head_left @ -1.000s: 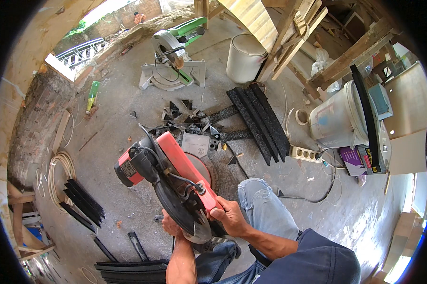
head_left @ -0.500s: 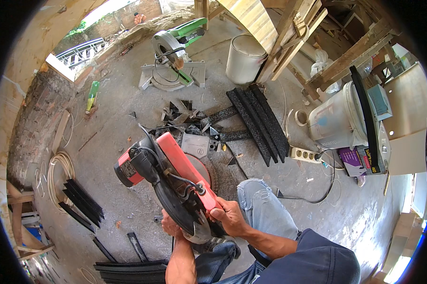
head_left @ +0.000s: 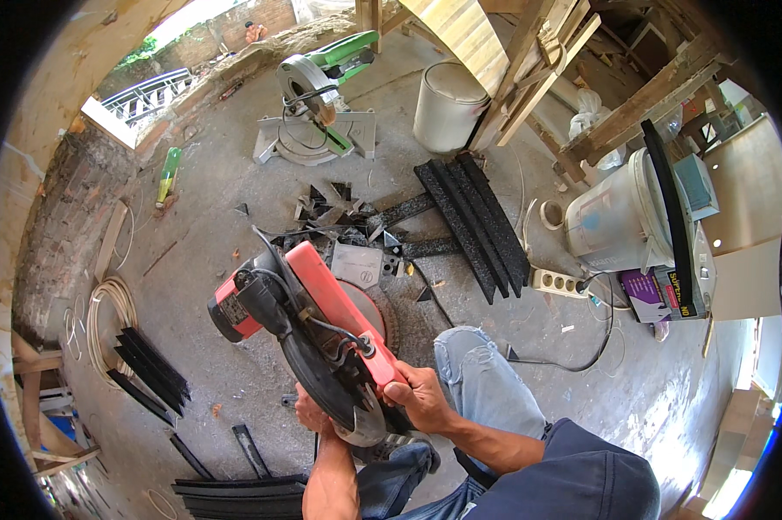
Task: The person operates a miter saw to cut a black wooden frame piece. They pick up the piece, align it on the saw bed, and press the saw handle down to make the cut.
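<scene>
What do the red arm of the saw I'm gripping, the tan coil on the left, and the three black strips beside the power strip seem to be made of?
Red saw arm: painted metal or plastic; its smooth, even colour leaves it open.
Tan coil: probably plastic-covered cable or hose, from its smooth round loops.
Black strips: maybe coated metal or plastic; dark, straight-edged, with pale specks.

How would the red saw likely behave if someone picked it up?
The red saw probably feels heavy, given its bulky motor. It may lift unevenly, since that motor juts out to one side. Its dark cord looks thin and curved, so likely floppy.
</scene>
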`<action>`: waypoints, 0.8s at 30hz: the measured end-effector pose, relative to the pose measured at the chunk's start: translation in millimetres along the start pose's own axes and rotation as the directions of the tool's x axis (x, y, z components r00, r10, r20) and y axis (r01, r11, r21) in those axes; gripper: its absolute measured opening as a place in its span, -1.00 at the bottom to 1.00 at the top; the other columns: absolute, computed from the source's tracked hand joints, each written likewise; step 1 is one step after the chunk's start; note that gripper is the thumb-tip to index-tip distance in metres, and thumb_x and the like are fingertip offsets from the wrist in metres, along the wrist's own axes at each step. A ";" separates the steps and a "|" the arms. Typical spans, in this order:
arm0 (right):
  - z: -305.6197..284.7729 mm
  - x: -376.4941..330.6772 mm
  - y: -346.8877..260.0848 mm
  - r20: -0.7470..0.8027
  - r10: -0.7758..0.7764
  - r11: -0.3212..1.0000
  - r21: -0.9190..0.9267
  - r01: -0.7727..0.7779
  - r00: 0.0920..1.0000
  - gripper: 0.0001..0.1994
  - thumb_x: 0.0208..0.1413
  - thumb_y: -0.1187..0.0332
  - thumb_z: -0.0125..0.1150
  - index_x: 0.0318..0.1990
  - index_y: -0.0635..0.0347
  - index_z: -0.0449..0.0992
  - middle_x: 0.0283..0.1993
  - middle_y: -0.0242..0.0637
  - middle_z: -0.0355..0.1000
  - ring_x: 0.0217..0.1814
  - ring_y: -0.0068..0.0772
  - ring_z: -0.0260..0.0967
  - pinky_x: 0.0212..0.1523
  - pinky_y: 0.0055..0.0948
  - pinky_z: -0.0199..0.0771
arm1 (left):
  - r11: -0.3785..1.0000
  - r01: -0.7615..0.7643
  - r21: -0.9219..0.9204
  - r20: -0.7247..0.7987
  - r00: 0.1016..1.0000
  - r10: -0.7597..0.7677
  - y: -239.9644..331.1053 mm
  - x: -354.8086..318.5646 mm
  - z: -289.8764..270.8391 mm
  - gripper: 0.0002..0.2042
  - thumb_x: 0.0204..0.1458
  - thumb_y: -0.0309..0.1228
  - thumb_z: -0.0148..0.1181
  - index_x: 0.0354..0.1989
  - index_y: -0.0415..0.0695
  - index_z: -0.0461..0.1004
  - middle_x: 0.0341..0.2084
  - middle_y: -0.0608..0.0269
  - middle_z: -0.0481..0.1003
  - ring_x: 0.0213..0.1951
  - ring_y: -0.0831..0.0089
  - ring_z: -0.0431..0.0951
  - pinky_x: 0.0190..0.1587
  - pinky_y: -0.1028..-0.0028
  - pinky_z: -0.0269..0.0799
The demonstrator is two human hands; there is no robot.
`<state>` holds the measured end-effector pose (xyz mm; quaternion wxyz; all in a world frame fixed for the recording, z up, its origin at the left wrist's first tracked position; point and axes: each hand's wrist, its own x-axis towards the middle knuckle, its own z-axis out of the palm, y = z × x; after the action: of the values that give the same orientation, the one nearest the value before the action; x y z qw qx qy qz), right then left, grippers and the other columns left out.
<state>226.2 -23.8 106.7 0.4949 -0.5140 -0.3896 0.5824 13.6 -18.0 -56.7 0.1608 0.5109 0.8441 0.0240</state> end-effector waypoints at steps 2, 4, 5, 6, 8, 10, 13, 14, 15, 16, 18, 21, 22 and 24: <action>0.5 -0.2 1.2 -0.002 0.000 1.000 0.002 0.000 1.000 -0.38 0.23 -0.25 0.14 -0.25 0.29 0.49 -0.51 -0.35 0.38 -0.41 -0.62 0.31 -0.40 -0.47 0.34 | 1.000 0.000 0.001 0.001 1.000 0.000 1.0 0.1 -0.1 -0.51 0.09 0.10 0.14 0.04 0.01 0.47 -0.42 -0.05 0.63 -0.33 -0.08 0.67 -0.27 0.02 0.58; 0.1 -0.2 3.7 0.001 -0.008 1.000 0.001 0.008 1.000 -0.37 0.22 -0.26 0.14 -0.25 0.29 0.49 -0.51 -0.34 0.38 -0.41 -0.61 0.31 -0.40 -0.47 0.34 | 1.000 0.001 0.002 0.003 1.000 -0.001 0.7 -1.2 0.0 -0.51 0.09 0.10 0.14 0.04 0.01 0.47 -0.42 -0.05 0.63 -0.33 -0.08 0.67 -0.27 0.02 0.58; -0.2 -0.2 3.6 0.001 -0.007 1.000 0.001 0.007 1.000 -0.37 0.22 -0.26 0.14 -0.25 0.29 0.49 -0.51 -0.34 0.38 -0.41 -0.61 0.31 -0.40 -0.47 0.34 | 1.000 0.001 0.002 0.005 1.000 -0.001 -0.1 -1.8 0.2 -0.51 0.09 0.10 0.14 0.03 0.01 0.47 -0.42 -0.05 0.63 -0.33 -0.08 0.67 -0.27 0.02 0.58; -0.8 -0.3 3.5 0.004 -0.007 1.000 -0.007 0.007 1.000 -0.37 0.22 -0.26 0.14 -0.25 0.29 0.49 -0.52 -0.34 0.38 -0.42 -0.61 0.32 -0.41 -0.47 0.34 | 1.000 0.001 0.002 0.006 1.000 -0.001 -0.7 -1.7 0.4 -0.51 0.09 0.10 0.14 0.03 0.01 0.47 -0.42 -0.05 0.63 -0.33 -0.08 0.67 -0.27 0.02 0.58; -2.2 -0.4 2.7 0.007 -0.007 1.000 -0.016 0.007 1.000 -0.37 0.22 -0.27 0.14 -0.25 0.30 0.48 -0.52 -0.33 0.38 -0.42 -0.61 0.32 -0.41 -0.47 0.34 | 1.000 0.002 0.002 0.009 1.000 -0.002 0.8 -0.8 0.5 -0.51 0.09 0.10 0.14 0.03 0.00 0.47 -0.42 -0.05 0.63 -0.33 -0.08 0.67 -0.27 0.02 0.58; -2.8 -0.6 2.6 0.010 -0.012 0.999 -0.030 0.012 1.000 -0.37 0.22 -0.26 0.14 -0.25 0.30 0.48 -0.53 -0.33 0.37 -0.44 -0.60 0.32 -0.42 -0.46 0.34 | 1.000 0.002 0.002 0.011 1.000 -0.002 3.2 1.2 0.0 -0.51 0.09 0.10 0.14 0.03 0.00 0.47 -0.42 -0.06 0.63 -0.33 -0.08 0.67 -0.27 0.02 0.58; -1.2 -0.8 2.5 0.006 -0.016 1.000 -0.014 0.016 1.000 -0.37 0.22 -0.26 0.14 -0.25 0.30 0.48 -0.54 -0.34 0.37 -0.45 -0.60 0.32 -0.42 -0.46 0.34 | 1.000 0.002 0.005 0.014 1.000 -0.003 -1.8 0.0 -1.0 -0.51 0.08 0.10 0.15 0.03 0.00 0.47 -0.42 -0.06 0.63 -0.33 -0.08 0.67 -0.27 0.02 0.58; -1.1 -0.7 2.8 0.006 -0.016 1.000 -0.014 0.016 1.000 -0.37 0.22 -0.26 0.14 -0.25 0.30 0.48 -0.54 -0.34 0.37 -0.45 -0.60 0.32 -0.42 -0.46 0.34 | 1.000 0.002 0.005 0.015 1.000 -0.002 -1.7 0.4 -0.6 -0.51 0.08 0.10 0.15 0.02 0.00 0.47 -0.42 -0.06 0.63 -0.33 -0.08 0.67 -0.27 0.02 0.58; -1.1 -0.6 3.1 0.005 -0.018 1.000 -0.012 0.018 1.000 -0.38 0.23 -0.26 0.14 -0.24 0.30 0.48 -0.53 -0.34 0.37 -0.44 -0.60 0.32 -0.42 -0.46 0.34 | 1.000 0.001 0.005 0.017 1.000 -0.001 -1.9 0.6 -0.4 -0.51 0.08 0.10 0.15 0.02 0.00 0.47 -0.42 -0.06 0.63 -0.33 -0.08 0.67 -0.26 0.02 0.58; -1.2 -0.6 3.3 0.004 -0.021 1.000 -0.009 0.021 1.000 -0.38 0.23 -0.25 0.14 -0.23 0.30 0.48 -0.52 -0.34 0.37 -0.44 -0.60 0.32 -0.41 -0.46 0.35 | 1.000 0.001 0.005 0.018 1.000 -0.001 -3.5 0.6 -1.1 -0.51 0.08 0.10 0.15 0.02 0.00 0.47 -0.42 -0.06 0.63 -0.33 -0.08 0.67 -0.26 0.02 0.58; -1.7 -0.9 3.5 0.008 -0.017 1.000 -0.005 0.017 1.000 -0.38 0.23 -0.25 0.14 -0.23 0.29 0.49 -0.51 -0.35 0.38 -0.43 -0.60 0.32 -0.41 -0.47 0.35 | 1.000 -0.001 0.006 0.020 1.000 0.001 -4.1 -1.8 -0.1 -0.51 0.08 0.10 0.15 0.02 0.00 0.47 -0.42 -0.06 0.63 -0.32 -0.08 0.67 -0.26 0.02 0.58; -2.3 -1.5 2.3 0.018 -0.003 1.000 0.004 0.003 1.000 -0.38 0.23 -0.25 0.15 -0.21 0.29 0.49 -0.49 -0.36 0.38 -0.42 -0.61 0.31 -0.40 -0.47 0.35 | 1.000 -0.003 0.006 0.024 1.000 0.003 2.8 3.9 -1.6 -0.51 0.08 0.10 0.15 0.02 0.00 0.47 -0.42 -0.06 0.63 -0.32 -0.09 0.67 -0.26 0.02 0.58; -2.7 -1.8 2.2 0.023 0.007 1.000 0.010 -0.008 1.000 -0.38 0.22 -0.25 0.15 -0.20 0.29 0.49 -0.48 -0.37 0.37 -0.41 -0.62 0.30 -0.39 -0.47 0.35 | 1.000 -0.004 0.006 0.026 1.000 0.004 0.8 2.1 -0.6 -0.51 0.08 0.10 0.15 0.02 0.00 0.47 -0.42 -0.06 0.63 -0.32 -0.09 0.67 -0.26 0.01 0.58; -2.3 -1.3 0.2 0.017 0.004 1.000 0.008 -0.004 1.000 -0.38 0.22 -0.25 0.16 -0.20 0.29 0.50 -0.48 -0.37 0.37 -0.41 -0.62 0.29 -0.39 -0.48 0.34 | 1.000 -0.006 0.006 0.030 1.000 0.006 -5.0 -1.9 0.4 -0.51 0.07 0.10 0.16 0.01 0.00 0.47 -0.42 -0.06 0.63 -0.32 -0.09 0.67 -0.26 0.01 0.58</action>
<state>228.3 -25.2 106.4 0.4925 -0.5077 -0.3906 0.5892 10.2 -22.1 -57.6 0.1719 0.5143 0.8401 0.0141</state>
